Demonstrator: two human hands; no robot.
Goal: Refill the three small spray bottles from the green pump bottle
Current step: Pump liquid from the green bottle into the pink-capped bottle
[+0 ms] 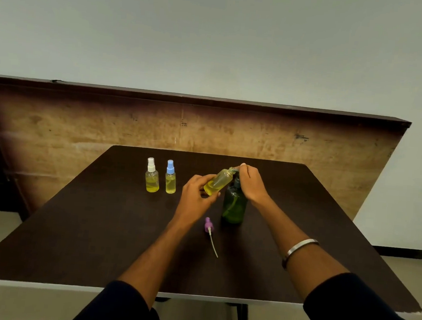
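My left hand (197, 194) holds an uncapped small spray bottle (218, 182), tilted with its open neck against the spout of the green pump bottle (234, 207). Yellow liquid lies in the tilted bottle's lower end. My right hand (252, 183) rests on top of the green bottle's pump head, covering it. The purple spray cap (209, 226) with its dip tube lies on the table in front of the green bottle. Two capped small bottles with yellow liquid stand to the left: one white-capped (152, 176), one blue-capped (171, 178).
All of it sits on a dark brown table (85, 238). A wooden board (81, 129) leans against the wall right behind the table's far edge. The table's near edge runs below my forearms.
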